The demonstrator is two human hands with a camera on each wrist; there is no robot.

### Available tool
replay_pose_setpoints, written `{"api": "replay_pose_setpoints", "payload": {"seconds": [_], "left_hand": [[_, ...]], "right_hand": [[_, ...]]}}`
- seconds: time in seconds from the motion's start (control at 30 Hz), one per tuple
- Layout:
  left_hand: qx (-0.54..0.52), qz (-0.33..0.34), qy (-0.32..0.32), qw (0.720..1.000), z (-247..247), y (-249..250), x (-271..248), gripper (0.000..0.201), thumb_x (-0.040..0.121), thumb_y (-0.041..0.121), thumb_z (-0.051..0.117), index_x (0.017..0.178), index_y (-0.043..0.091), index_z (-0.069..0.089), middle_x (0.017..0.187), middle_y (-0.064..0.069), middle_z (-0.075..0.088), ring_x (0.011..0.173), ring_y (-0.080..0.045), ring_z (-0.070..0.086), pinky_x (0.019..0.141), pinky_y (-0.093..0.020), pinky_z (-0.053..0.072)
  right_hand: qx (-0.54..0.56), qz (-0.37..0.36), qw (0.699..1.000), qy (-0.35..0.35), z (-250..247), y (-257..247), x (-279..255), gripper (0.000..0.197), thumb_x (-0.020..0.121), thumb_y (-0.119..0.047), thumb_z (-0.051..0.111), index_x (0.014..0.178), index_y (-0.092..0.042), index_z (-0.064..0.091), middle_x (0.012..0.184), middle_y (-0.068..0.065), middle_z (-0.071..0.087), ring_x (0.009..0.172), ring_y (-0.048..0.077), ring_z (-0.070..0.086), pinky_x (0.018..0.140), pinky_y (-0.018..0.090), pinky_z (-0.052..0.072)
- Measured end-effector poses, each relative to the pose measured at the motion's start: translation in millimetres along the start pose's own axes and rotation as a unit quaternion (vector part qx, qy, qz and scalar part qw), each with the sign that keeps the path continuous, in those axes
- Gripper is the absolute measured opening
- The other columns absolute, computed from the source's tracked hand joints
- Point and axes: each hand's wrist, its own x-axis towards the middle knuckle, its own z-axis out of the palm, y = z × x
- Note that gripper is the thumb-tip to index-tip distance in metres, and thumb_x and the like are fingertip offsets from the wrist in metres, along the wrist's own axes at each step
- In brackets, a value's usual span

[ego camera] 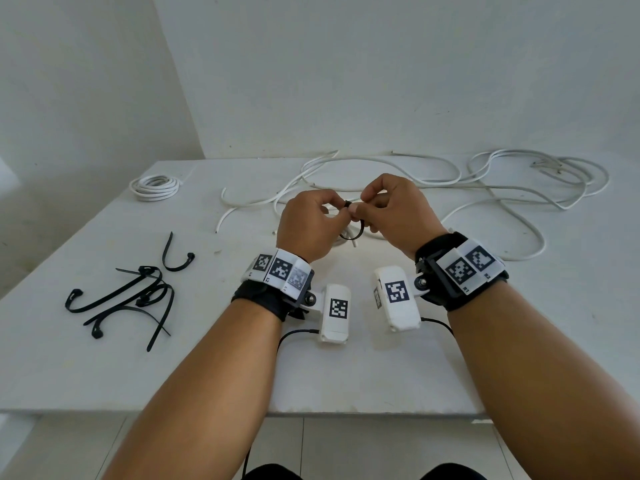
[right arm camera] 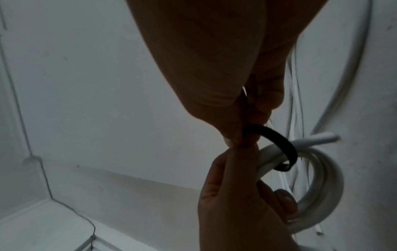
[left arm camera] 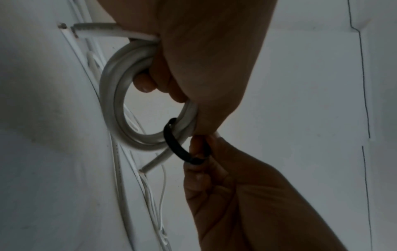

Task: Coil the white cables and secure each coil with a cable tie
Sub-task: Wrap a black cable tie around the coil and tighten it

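Above the middle of the white tabletop [ego camera: 346,368], the left hand [ego camera: 304,225] grips a small coil of white flat cable [left arm camera: 116,105], fingers curled through its loop. A black plastic cable tie [left arm camera: 174,144] wraps the coil just below that hand. The right hand [ego camera: 394,211] pinches the tie's ends, touching the left fingertips. Loose white cables [ego camera: 502,188] sprawl along the far edge, a finished white coil [ego camera: 155,187] lies at the far left corner, and spare black ties [ego camera: 135,296] near the left edge.

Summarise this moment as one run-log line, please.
left hand: holds white coil | right hand: pinches black cable tie looped round coil | tie: still loose | finished coil: far left
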Motion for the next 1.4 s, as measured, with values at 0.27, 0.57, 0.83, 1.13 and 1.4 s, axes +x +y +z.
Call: {"api": "replay_pose_setpoints", "payload": {"seconds": [0.27,0.57,0.83,1.13,1.4], "left_hand": [[-0.08,0.01,-0.015,0.997,-2,-7,3,0.01,0.082,0.026,0.069,0.076,0.02,0.073,0.067,0.007,0.071,0.071,-0.009,0.064,0.074,-0.026,0.049],[-0.181,-0.006,-0.093,0.979,-3,5,-6,0.008,0.087,0.016,0.07,0.082,0.01,0.072,0.069,-0.005,0.074,0.064,-0.012,0.068,0.065,-0.022,0.043],[-0.344,-0.031,-0.145,0.927,6,17,-14,0.031,0.088,0.022,0.057,0.086,-0.007,0.068,0.059,-0.018,0.043,0.043,-0.012,0.032,0.051,-0.028,0.04],[-0.364,-0.09,-0.184,0.909,0,10,-14,0.021,0.1,0.01,0.052,0.102,-0.003,0.068,0.047,0.009,0.03,0.043,-0.009,0.026,0.047,-0.024,0.035],[-0.385,-0.051,-0.211,0.897,1,21,-20,0.01,0.086,0.009,0.066,0.079,0.008,0.059,0.047,0.007,0.037,0.04,-0.01,0.027,0.044,-0.023,0.032]], "right_hand": [[0.086,0.004,0.996,-0.022,-1,-5,-1,0.022,0.085,-0.016,0.076,0.082,-0.011,0.055,0.071,0.02,0.069,0.054,0.02,0.053,0.052,0.027,0.043],[0.066,0.055,0.994,-0.065,-11,1,3,0.027,0.093,-0.034,0.065,0.091,-0.009,0.075,0.068,-0.003,0.053,0.061,0.01,0.045,0.053,0.02,0.038],[0.306,0.146,0.94,0.049,-27,5,12,0.012,0.094,-0.013,0.065,0.083,-0.008,0.064,0.064,-0.002,0.068,0.083,0.021,0.073,0.067,0.034,0.048],[0.286,0.137,0.948,0.003,-17,0,9,0.013,0.097,-0.02,0.06,0.089,-0.01,0.059,0.078,0.005,0.069,0.066,0.021,0.069,0.064,0.034,0.046],[0.202,0.13,0.969,0.064,-14,-2,7,0.019,0.094,-0.018,0.066,0.08,-0.005,0.065,0.067,0.006,0.066,0.057,0.019,0.056,0.055,0.026,0.051]]}}
